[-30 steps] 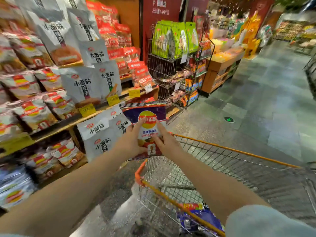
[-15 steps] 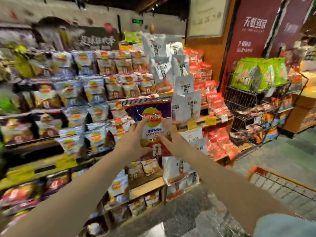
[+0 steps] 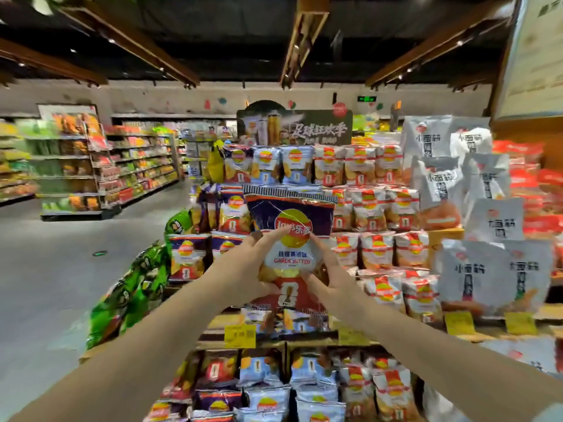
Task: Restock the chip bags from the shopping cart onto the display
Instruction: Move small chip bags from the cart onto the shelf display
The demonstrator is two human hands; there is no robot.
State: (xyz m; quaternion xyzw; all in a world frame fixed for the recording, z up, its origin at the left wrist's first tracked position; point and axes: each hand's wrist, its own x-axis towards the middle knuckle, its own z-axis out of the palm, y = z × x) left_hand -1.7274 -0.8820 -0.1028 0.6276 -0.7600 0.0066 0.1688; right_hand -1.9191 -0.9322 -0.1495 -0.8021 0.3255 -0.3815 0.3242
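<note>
While both hands grip it upright | chip bag (image 3: 289, 239) held between left hand (image 3: 243, 269) and right hand (image 3: 327, 271) | display (image 3: 350, 338) straight ahead, beyond bag

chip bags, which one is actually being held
The dark blue garlic butter bag, raised in front of the display; left hand and right hand hold it.

Both arms outstretched, left hand (image 3: 243, 269) and right hand (image 3: 327, 274) gripping, fingers curled
</note>
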